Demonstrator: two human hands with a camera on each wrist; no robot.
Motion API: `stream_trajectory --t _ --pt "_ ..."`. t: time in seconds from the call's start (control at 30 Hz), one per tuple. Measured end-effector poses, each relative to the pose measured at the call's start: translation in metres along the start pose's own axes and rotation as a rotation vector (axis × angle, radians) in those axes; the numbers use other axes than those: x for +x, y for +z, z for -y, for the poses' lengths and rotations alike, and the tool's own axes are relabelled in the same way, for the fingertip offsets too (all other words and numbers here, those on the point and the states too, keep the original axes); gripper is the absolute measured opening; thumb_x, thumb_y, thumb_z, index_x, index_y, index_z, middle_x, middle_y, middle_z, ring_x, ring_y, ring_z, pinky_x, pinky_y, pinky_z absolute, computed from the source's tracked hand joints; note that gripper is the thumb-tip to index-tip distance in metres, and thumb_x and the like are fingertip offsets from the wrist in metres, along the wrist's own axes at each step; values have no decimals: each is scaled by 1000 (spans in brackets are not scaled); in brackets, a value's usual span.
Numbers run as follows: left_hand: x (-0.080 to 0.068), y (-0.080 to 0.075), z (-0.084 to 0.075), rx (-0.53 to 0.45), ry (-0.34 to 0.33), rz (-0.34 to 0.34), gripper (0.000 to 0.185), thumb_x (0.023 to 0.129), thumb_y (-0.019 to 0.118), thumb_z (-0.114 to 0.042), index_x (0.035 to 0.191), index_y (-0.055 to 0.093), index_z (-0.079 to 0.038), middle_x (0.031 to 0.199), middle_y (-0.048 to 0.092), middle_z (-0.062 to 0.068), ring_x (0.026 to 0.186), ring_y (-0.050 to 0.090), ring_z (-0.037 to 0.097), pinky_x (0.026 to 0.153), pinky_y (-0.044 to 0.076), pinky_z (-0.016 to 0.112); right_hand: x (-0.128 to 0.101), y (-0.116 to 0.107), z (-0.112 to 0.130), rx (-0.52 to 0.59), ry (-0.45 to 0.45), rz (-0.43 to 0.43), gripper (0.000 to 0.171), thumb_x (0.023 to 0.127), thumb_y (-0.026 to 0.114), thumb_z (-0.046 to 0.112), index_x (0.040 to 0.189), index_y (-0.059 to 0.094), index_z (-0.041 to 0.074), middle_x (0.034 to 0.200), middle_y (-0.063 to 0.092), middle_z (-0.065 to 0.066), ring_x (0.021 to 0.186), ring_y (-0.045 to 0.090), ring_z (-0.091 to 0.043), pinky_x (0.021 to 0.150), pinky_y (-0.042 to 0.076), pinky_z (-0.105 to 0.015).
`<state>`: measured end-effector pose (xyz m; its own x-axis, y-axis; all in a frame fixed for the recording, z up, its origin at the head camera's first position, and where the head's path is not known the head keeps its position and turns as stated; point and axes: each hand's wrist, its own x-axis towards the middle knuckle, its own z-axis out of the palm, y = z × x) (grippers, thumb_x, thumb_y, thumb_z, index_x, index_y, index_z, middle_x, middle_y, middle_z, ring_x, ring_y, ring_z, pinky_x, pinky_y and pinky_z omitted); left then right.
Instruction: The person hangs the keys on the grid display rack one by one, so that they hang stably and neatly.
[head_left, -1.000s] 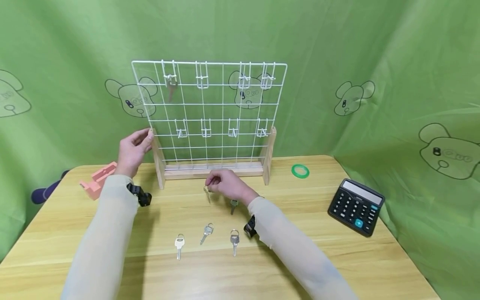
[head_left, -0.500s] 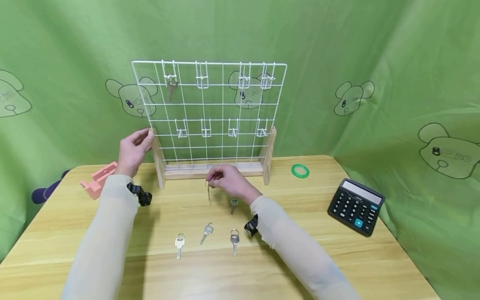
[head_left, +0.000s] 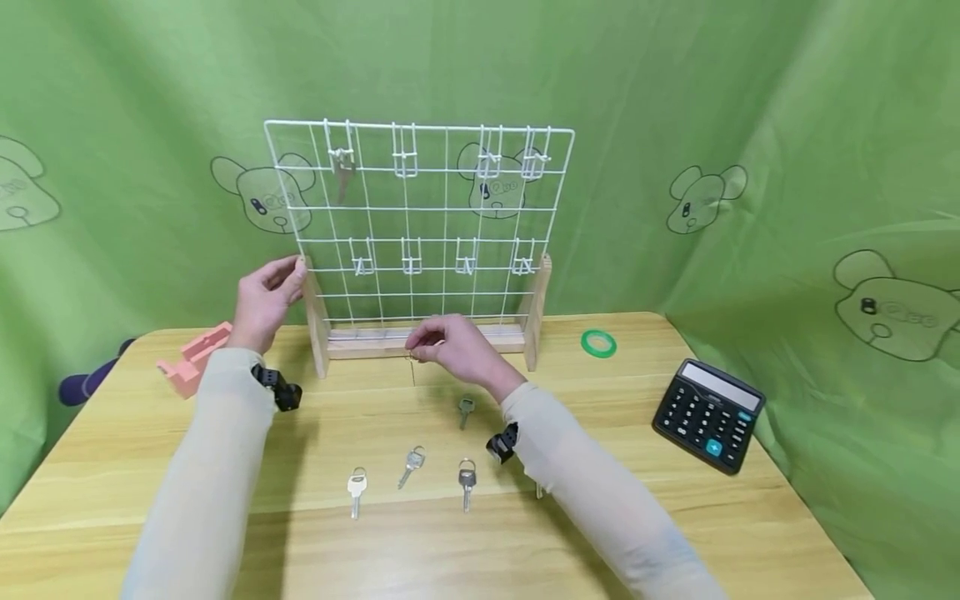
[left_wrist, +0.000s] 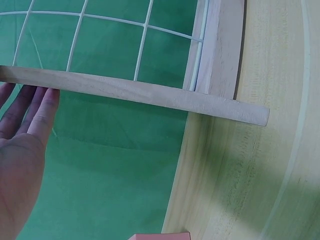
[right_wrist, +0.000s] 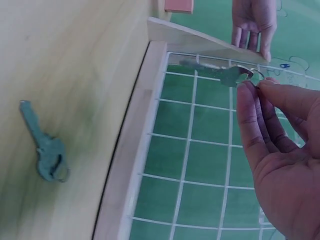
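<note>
My right hand (head_left: pixel 453 350) is pinching a key (right_wrist: pixel 231 76) that is hanging above the tabletop (head_left: pixel 322 550) near its back edge; my left hand (head_left: pixel 262 302) is gripping a wooden upright (head_left: pixel 316 321) toward the back-left corner.

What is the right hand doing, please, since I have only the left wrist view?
Observer: The right hand pinches a key near its ring.
Operator: Thank you; does any other key hang on the rack?
Observer: Yes, a second key hangs from the upper-left hook in the head view.
Operator: And are there loose keys on the table, please?
Observer: Yes, at least five, one partly hidden by the right sleeve.
</note>
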<state>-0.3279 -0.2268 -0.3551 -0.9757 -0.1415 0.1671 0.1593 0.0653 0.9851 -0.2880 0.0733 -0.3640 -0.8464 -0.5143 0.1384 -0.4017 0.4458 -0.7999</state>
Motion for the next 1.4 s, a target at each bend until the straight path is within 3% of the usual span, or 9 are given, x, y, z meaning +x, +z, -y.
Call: stream_trajectory --t 0.2,0.53,1.4 --pt "0 -1 1 4 -10 6 54 96 64 -24 143 47 -3 143 48 19 125 51 27 98 50 23 -2 -6 13 -27 -16 -14 10 91 70 4 98 72 10 92 67 -1 85 62 -16 74 57 -26" --pt "-1 -1 2 7 -9 7 54 97 63 -24 144 46 -3 144 47 18 126 50 27 98 50 22 -1 -20 32 -46 -75 -57 9 91 70 5 100 73 6 91 67 1 85 62 -16 73 58 -26" --pt "-2 0 -1 -2 -10 3 53 98 62 -23 144 46 -3 145 46 19 127 49 29 99 50 23 5 -52 65 54 -112 -111 14 90 70 3 104 71 5 95 68 -3 86 63 -19 78 58 -30"
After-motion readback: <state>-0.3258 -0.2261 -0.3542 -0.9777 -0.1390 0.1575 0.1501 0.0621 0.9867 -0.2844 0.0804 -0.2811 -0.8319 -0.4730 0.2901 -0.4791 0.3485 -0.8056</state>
